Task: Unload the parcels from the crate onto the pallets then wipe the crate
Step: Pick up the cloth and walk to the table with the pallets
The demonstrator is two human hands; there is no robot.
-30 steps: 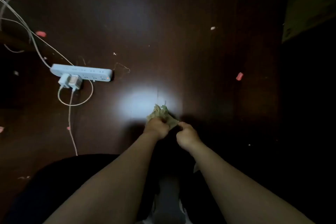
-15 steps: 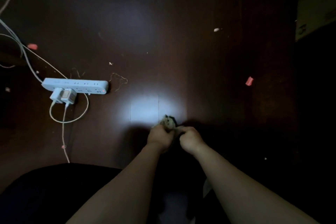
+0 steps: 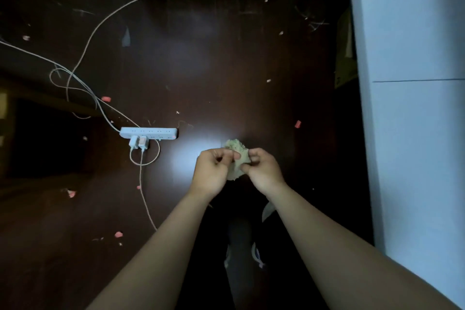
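Your hands have drawn slightly apart since a moment ago; your left hand and right hand, fingers curled, both pinch the crumpled cloth above the floor.

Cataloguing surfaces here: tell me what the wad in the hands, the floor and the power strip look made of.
The wad: soft cloth, probably a rag; crumpled, frayed, matte. The floor: dark wood or laminate, glossy; plank seams, glare. The power strip: white plastic, smooth, moulded.

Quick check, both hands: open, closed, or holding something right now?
Left hand: closed, pinching the crumpled cloth.
Right hand: closed, gripping the same cloth from the other side.
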